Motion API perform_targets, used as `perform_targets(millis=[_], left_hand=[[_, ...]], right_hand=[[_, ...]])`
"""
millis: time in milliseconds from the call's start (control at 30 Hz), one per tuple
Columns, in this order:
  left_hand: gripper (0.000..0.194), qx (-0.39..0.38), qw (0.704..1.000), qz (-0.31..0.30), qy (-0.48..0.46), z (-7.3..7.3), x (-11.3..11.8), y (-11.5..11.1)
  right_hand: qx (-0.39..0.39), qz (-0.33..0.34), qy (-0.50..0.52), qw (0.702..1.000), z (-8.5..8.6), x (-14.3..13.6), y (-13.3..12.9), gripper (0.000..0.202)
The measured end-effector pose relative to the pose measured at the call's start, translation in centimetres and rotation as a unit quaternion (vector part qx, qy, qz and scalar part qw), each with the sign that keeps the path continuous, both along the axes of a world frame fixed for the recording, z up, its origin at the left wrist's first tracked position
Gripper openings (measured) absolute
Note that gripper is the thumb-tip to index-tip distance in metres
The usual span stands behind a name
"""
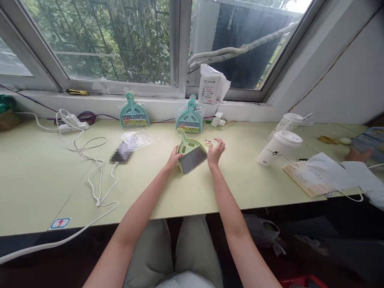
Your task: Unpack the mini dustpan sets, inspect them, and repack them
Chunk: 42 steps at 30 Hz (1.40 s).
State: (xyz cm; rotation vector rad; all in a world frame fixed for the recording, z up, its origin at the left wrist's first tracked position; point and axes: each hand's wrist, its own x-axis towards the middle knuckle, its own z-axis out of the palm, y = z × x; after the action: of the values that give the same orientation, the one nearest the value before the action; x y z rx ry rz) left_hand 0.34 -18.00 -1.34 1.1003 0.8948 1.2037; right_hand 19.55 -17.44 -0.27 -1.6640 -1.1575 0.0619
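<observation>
A green dustpan and brush set (192, 155) is tilted above the table, its handle pointing away and the grey bristles facing me. My left hand (173, 157) grips its left edge, with the thumb over the front. Near the set's right corner, my right hand (216, 153) has its fingers spread and curved, with nothing visible in them. A small red and yellow label card (207, 143) lies just behind the right hand, partly covered by it. Beyond stand a packaged teal dustpan set (135, 112) and a stack of similar wrapped sets (189, 116).
Crumpled clear plastic (139, 138) and a blurred-out device (121, 153) with a white cable lie to the left. Two white paper cups (277, 149) and a paper bag (312, 176) stand or lie at right. Another person's hand (359, 155) shows at far right.
</observation>
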Motion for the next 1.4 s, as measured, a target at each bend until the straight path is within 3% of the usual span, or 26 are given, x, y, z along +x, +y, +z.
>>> perform_targets(millis=[67, 133, 200, 267, 333, 467, 600, 767, 833, 967, 1233, 1333, 1400], left_hand=[[0.049, -0.007, 0.999, 0.032, -0.002, -0.3, -1.1, 0.8], [0.051, -0.003, 0.999, 0.046, -0.004, -0.6, -2.1, 1.4], [0.054, 0.0, 0.998, 0.062, -0.004, -0.8, -2.8, 1.8], [0.055, -0.004, 0.996, 0.085, -0.007, -1.0, -3.3, 2.1], [0.053, -0.012, 0.994, 0.107, -0.016, -1.2, -3.7, 2.4], [0.048, -0.029, 0.988, 0.145, -0.037, -1.7, -4.4, 3.2], [0.043, -0.069, 0.981, 0.172, -0.064, -1.9, -4.6, 3.6], [0.046, -0.083, 0.968, 0.211, -0.108, -1.6, -4.7, 3.6], [0.046, -0.08, 0.965, 0.222, -0.116, -1.4, -4.7, 3.6], [0.044, -0.078, 0.965, 0.223, -0.113, -1.4, -4.8, 3.6], [0.049, -0.061, 0.97, 0.224, -0.071, -1.2, -4.7, 3.3], [0.047, -0.052, 0.973, 0.219, -0.054, -1.2, -4.6, 3.2], [0.046, -0.043, 0.975, 0.214, -0.041, -1.2, -4.7, 3.2]], right_hand=[[-0.105, -0.052, -0.046, 0.992, -1.3, 1.5, 0.7, 0.045], [-0.195, -0.002, -0.092, 0.976, -2.4, 2.1, 1.2, 0.044], [-0.224, 0.08, -0.126, 0.963, -3.1, 1.7, 1.4, 0.035], [-0.212, 0.141, -0.142, 0.957, -3.4, 0.6, 1.2, 0.03], [-0.196, 0.16, -0.152, 0.956, -3.3, -0.5, 1.0, 0.028], [-0.212, 0.156, -0.163, 0.951, -3.3, -1.3, 0.7, 0.035], [-0.229, 0.158, -0.153, 0.948, -3.3, -0.4, 1.0, 0.033], [-0.208, 0.091, -0.163, 0.96, -2.8, -0.1, 1.0, 0.037], [-0.199, 0.094, -0.182, 0.958, -2.7, -0.7, 0.8, 0.042], [-0.223, 0.151, -0.219, 0.938, -2.7, -1.6, 0.4, 0.036], [-0.182, 0.081, -0.19, 0.961, -2.9, -0.8, 0.6, 0.034], [-0.197, 0.101, -0.188, 0.957, -3.0, -1.1, 0.8, 0.046], [-0.22, 0.124, -0.184, 0.95, -3.0, -1.1, 0.9, 0.043]])
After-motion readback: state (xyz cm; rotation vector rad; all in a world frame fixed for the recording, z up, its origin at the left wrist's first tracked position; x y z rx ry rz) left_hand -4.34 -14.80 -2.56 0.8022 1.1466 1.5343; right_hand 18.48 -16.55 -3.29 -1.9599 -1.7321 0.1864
